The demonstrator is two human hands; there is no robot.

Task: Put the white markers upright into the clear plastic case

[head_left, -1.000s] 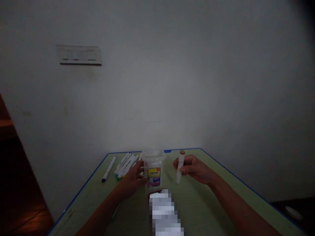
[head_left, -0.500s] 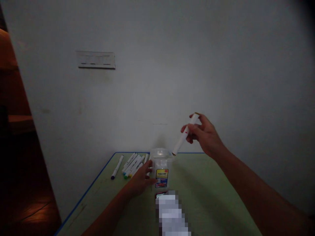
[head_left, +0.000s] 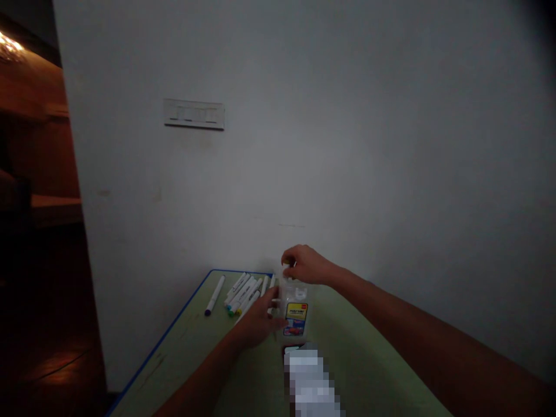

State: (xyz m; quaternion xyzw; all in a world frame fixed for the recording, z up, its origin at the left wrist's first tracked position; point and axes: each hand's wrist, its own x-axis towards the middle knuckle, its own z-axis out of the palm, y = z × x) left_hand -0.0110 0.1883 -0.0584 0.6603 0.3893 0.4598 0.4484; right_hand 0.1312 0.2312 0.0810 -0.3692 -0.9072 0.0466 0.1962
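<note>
Right hand (head_left: 303, 264) arched over tub (head_left: 296, 313) at its 12 o'clock, fingertips pinched on marker (head_left: 285, 266). Left hand (head_left: 259, 319) low at tub's 9 o'clock, thumb and fingers gripping its side.

Left hand (head_left: 260, 321): bare, thumb and fingers uncovered. Right hand (head_left: 306, 265): likewise bare, rounded at the knuckles. Left forearm (head_left: 208, 365): bare, slim, broadening away from the hand. Right forearm (head_left: 395, 315): bare, greater length visible, smooth taper, thickest near the lower right corner. Light dim; nails and finer surface detail not resolvable.
</note>
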